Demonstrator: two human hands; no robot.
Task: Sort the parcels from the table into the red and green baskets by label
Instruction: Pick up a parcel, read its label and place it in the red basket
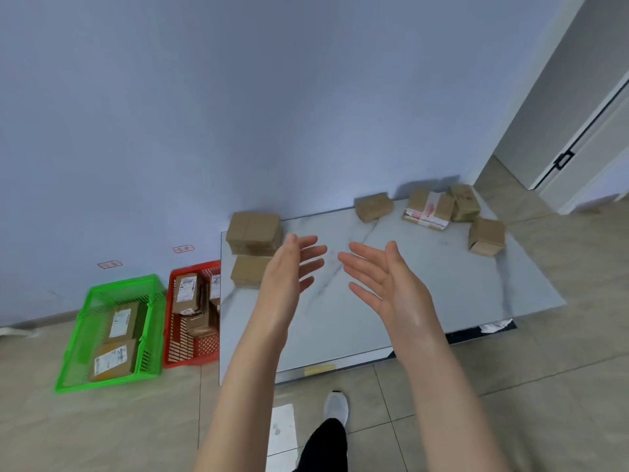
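While your left hand (292, 267) and right hand (381, 284) hovered mid-frame, fingers spread and empty, six parcels (374, 207) lay unsorted on the table (374, 321). At lower left, the green basket (122, 284) held two and the red basket (194, 267) several.

We see through one wide-angle camera worn on the head, facing forward and down. The table (476, 284) lies near below us, the wall (238, 97) rises just behind it, and our own shoe (336, 405) shows near the bottom edge.
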